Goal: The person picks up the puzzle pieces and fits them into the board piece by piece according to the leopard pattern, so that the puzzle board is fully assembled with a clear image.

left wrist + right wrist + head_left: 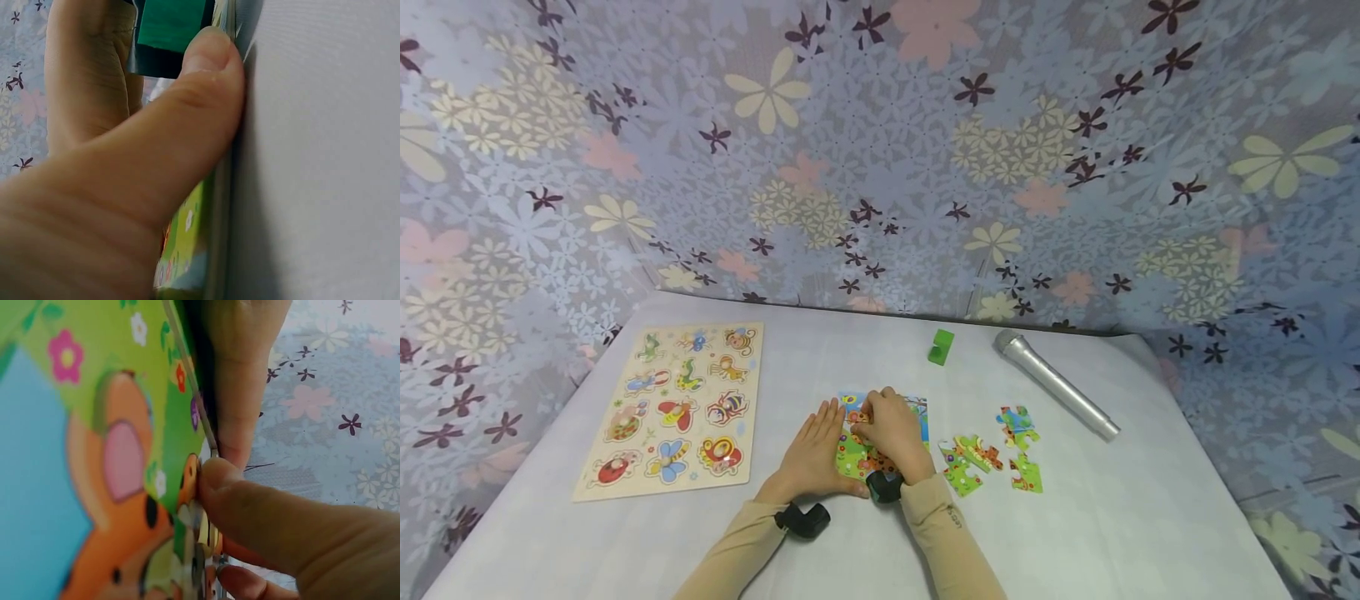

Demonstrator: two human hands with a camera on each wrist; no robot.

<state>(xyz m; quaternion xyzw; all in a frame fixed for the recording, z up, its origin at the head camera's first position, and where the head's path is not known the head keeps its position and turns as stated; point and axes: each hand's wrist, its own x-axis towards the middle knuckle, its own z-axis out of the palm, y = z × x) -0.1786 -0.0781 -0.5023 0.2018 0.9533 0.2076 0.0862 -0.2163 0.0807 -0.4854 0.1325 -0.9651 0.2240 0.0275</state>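
Note:
A jigsaw puzzle board [847, 457] with a bright picture of spotted orange animals on green and blue lies in the middle of the table. My left hand [812, 450] rests along its left edge, fingers straight, with the thumb [206, 94] against the near edge in the left wrist view. Over the board, my right hand [895, 429] has its fingers curled and pinches a small orange-spotted puzzle piece [189, 478] between thumb and fingers. Part of that piece is hidden by the hand. Loose puzzle pieces [961, 475] lie just right of the board.
More loose pieces [1018, 427] lie farther right. A silver toy microphone [1060, 383] lies at the back right, and a small green block [941, 347] behind the board. A wooden insect peg puzzle [673, 417] takes up the left. Floral cloth [880, 167] hangs behind the table.

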